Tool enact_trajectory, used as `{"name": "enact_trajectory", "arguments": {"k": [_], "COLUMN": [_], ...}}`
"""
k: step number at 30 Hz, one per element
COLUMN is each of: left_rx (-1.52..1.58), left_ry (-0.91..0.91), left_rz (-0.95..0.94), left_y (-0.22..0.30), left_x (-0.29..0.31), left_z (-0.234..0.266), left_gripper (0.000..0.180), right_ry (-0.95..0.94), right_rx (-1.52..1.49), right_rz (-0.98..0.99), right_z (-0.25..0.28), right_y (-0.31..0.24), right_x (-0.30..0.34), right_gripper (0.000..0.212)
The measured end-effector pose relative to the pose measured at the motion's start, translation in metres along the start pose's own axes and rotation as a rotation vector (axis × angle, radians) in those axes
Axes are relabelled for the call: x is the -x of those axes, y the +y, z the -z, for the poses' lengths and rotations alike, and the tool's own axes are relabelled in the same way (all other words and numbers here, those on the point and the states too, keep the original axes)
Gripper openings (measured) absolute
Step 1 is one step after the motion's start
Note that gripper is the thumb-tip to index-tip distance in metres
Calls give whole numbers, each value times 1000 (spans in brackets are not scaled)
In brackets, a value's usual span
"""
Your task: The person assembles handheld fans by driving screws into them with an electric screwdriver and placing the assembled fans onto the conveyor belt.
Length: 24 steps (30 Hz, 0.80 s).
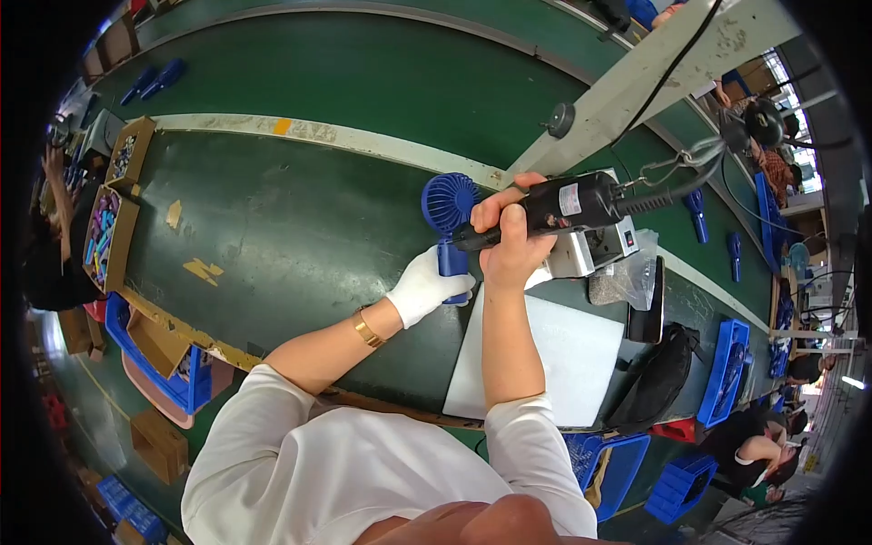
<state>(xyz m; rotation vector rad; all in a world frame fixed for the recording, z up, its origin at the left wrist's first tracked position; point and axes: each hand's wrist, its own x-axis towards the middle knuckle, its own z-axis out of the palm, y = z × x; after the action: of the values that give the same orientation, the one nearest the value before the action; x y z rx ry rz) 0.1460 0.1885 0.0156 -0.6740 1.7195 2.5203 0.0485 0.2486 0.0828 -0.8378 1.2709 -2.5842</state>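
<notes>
Your left hand (425,286), in a white glove, is wrapped around the handle of the blue handheld fan (450,218), holding it upright on the green tabletop (272,227) just left of the white mat (563,363). Your right hand (509,241) is closed around the black electric screwdriver (568,204), which hangs from a coiled cable and points left, its tip against the fan just below the round head. Both grips are pressed tight on what they hold.

The risk I see is the tip slipping — the fan stands on a narrow handle, and a sideways push from the driver could tilt it or skate the bit toward your gloved fingers. The cable's pull could also drag the tool off line. The phone (647,313) and the clear bag (627,277) sit near your right elbow's path.
</notes>
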Motion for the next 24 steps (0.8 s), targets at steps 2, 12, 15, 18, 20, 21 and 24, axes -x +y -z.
{"name": "enact_trajectory", "arguments": {"k": [2, 12, 15, 18, 20, 21, 24], "left_rx": [4, -202, -43, 15, 23, 14, 38], "left_ry": [15, 30, 30, 15, 18, -2, 29], "left_rz": [10, -174, -133, -115, -99, -100, -61], "left_y": [2, -18, -24, -29, -31, -28, -18], "left_x": [2, -13, -11, -13, -15, -14, -11], "left_z": [1, 6, 14, 17, 11, 8, 3], "left_gripper": [31, 43, 44, 43, 41, 41, 36], "right_ry": [-20, 99, 162, 67, 78, 72, 53], "right_rx": [22, -19, 66, 234, 249, 268, 195], "right_rz": [25, -159, -288, -244, -34, -19, -68], "right_z": [-2, -3, -7, -2, -1, 0, -1], "right_y": [2, 9, 21, 17, 13, 12, 8], "right_x": [1, 2, 10, 10, 9, 9, 7], "right_gripper": [32, 21, 26, 42, 48, 45, 42]}}
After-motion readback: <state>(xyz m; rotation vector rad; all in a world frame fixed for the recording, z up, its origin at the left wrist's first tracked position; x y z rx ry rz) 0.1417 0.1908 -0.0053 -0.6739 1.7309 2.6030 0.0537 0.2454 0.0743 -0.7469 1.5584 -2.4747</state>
